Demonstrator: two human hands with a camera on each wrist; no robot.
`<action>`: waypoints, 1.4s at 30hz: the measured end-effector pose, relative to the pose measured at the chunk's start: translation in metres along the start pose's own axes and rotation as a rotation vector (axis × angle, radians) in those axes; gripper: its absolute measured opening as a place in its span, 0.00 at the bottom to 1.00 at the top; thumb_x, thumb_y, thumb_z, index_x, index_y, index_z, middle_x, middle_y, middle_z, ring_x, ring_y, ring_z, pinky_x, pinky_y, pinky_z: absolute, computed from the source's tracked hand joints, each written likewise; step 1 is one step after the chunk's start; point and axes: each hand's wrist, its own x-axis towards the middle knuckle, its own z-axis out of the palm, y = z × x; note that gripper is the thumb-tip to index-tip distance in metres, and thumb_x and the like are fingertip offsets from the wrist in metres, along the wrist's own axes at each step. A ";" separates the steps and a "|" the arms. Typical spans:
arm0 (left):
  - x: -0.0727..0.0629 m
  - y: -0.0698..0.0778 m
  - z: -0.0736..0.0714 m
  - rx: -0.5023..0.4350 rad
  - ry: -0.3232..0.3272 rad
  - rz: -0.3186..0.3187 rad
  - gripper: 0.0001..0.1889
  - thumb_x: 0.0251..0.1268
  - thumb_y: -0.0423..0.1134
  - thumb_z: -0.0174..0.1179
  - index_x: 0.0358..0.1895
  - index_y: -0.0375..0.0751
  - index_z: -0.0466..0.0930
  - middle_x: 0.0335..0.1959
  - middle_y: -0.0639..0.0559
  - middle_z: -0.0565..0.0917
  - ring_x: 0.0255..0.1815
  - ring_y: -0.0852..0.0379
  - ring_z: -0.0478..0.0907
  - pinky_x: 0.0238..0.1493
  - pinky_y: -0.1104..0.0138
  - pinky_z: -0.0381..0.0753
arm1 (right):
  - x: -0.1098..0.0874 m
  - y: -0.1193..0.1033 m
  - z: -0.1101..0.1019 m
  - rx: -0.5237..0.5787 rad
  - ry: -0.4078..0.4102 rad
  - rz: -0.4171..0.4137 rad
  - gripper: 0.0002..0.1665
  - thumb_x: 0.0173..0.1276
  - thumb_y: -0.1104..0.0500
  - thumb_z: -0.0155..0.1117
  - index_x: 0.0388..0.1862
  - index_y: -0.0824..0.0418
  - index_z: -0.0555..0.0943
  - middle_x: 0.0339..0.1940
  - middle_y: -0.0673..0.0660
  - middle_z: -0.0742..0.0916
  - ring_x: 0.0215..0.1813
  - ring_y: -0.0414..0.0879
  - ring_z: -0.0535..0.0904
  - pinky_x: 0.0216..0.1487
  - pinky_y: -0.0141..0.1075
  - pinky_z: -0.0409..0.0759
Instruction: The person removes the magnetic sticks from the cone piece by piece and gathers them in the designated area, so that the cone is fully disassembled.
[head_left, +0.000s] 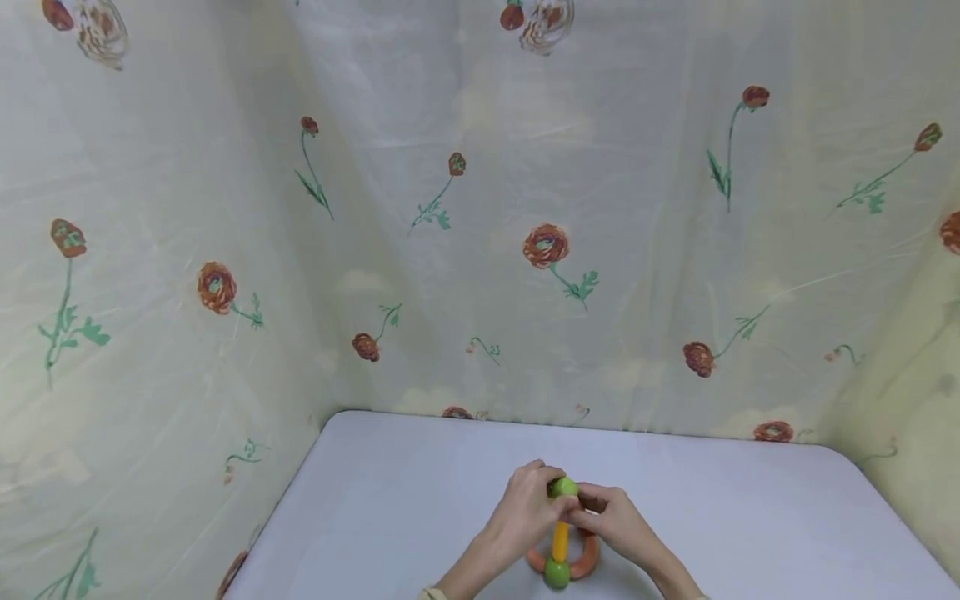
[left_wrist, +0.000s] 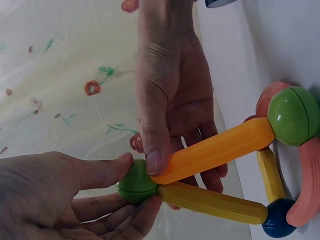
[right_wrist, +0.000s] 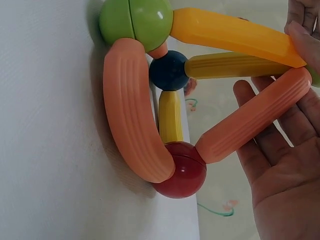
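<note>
Above the white table stands a toy pyramid of rods and balls. My left hand pinches the green top ball between thumb and fingers. Close to that ball is my right hand, its fingers curled behind the straight salmon rod. Its thumb reaches the upper end of the orange rod in the left wrist view. A ridged yellow rod also meets the top ball. At the base are a larger green ball, a dark blue ball, a red ball and curved salmon rods.
The white table extends around the pyramid, its far edge against a flowered curtain. Curtain walls also rise on both sides. A dark rounded object shows at the top edge of the left wrist view.
</note>
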 end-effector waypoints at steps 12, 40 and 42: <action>-0.001 0.000 0.000 -0.048 -0.013 -0.005 0.08 0.57 0.38 0.69 0.37 0.38 0.86 0.26 0.58 0.82 0.26 0.70 0.70 0.27 0.79 0.71 | -0.001 0.000 0.001 -0.008 0.012 0.012 0.22 0.66 0.57 0.65 0.56 0.66 0.79 0.49 0.61 0.86 0.44 0.39 0.83 0.40 0.42 0.85; -0.004 -0.004 0.000 -0.210 -0.036 -0.082 0.09 0.62 0.39 0.65 0.41 0.37 0.84 0.30 0.57 0.83 0.28 0.70 0.73 0.28 0.77 0.75 | 0.002 0.001 0.002 -0.071 0.084 0.050 0.27 0.64 0.50 0.68 0.56 0.65 0.80 0.46 0.57 0.87 0.38 0.40 0.81 0.39 0.31 0.81; -0.004 -0.004 -0.001 -0.224 -0.044 -0.101 0.10 0.62 0.39 0.65 0.42 0.37 0.84 0.31 0.56 0.84 0.29 0.70 0.75 0.29 0.77 0.76 | 0.003 0.001 0.002 -0.062 0.082 0.060 0.27 0.64 0.51 0.68 0.57 0.65 0.80 0.47 0.59 0.87 0.39 0.40 0.81 0.40 0.32 0.82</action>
